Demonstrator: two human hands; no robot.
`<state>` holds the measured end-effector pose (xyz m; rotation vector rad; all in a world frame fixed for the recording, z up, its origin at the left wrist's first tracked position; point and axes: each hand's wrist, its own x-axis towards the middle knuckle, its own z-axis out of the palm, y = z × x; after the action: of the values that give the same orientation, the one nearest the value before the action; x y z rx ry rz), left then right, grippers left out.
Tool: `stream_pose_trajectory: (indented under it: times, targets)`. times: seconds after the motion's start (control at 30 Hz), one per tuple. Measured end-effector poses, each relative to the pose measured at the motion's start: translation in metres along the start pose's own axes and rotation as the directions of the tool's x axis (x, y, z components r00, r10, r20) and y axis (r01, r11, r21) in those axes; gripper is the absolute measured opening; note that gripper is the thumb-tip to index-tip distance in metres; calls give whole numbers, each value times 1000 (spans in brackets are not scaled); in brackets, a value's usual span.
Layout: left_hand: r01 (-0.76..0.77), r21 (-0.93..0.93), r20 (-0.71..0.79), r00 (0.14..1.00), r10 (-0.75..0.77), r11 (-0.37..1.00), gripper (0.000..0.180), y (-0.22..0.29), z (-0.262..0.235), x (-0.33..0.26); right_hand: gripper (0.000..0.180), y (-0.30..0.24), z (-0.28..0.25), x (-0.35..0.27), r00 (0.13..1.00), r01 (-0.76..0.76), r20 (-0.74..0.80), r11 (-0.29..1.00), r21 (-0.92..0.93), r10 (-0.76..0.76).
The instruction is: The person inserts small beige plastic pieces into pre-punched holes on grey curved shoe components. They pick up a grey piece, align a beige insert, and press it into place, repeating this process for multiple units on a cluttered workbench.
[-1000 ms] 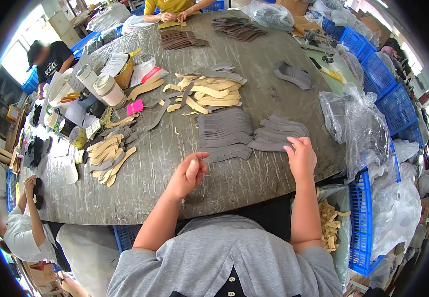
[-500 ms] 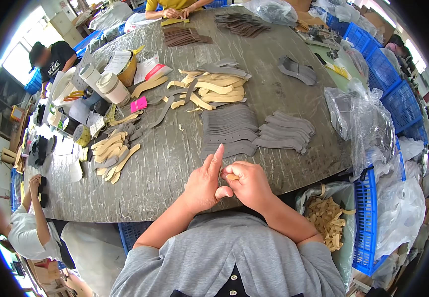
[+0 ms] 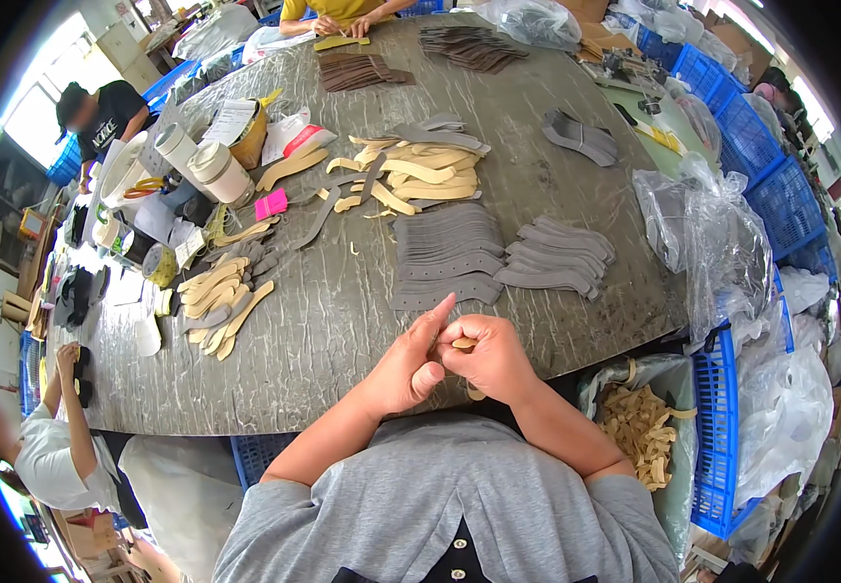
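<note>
My left hand (image 3: pixel 409 361) and my right hand (image 3: pixel 487 358) meet at the near edge of the grey table (image 3: pixel 314 340), fingers pinched on a small tan strip (image 3: pixel 463 343) held between them. The left index finger points up toward a fanned row of grey curved pieces (image 3: pixel 448 257). A second grey fan (image 3: pixel 556 257) lies to its right. Tan backing strips (image 3: pixel 411 180) are heaped further back.
A bag of tan scrap strips (image 3: pixel 639 428) sits by my right elbow, with blue crates (image 3: pixel 717 428) and clear plastic bags (image 3: pixel 722 243) on the right. Tape rolls (image 3: pixel 217 170) and tan pieces (image 3: pixel 212 291) are left. Other people work at the far edge and left.
One second ago my hands were apart, the right one resting near the grey fan. They came together at the table edge and now pinch the small tan strip.
</note>
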<state>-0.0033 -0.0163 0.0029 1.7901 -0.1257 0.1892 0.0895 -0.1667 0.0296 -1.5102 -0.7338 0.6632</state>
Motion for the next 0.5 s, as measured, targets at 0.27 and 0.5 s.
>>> stream_pose_trajectory:
  times: [0.27, 0.5]
  targets:
    - [275, -369, -175, 918, -357, 888, 45, 10, -2, 9, 8, 16, -4, 3, 991, -126, 99, 818, 561, 85]
    - [-277, 382, -30, 950, 311, 882, 32, 39, -20, 27, 13, 21, -6, 2, 984, -174, 125, 791, 586, 124]
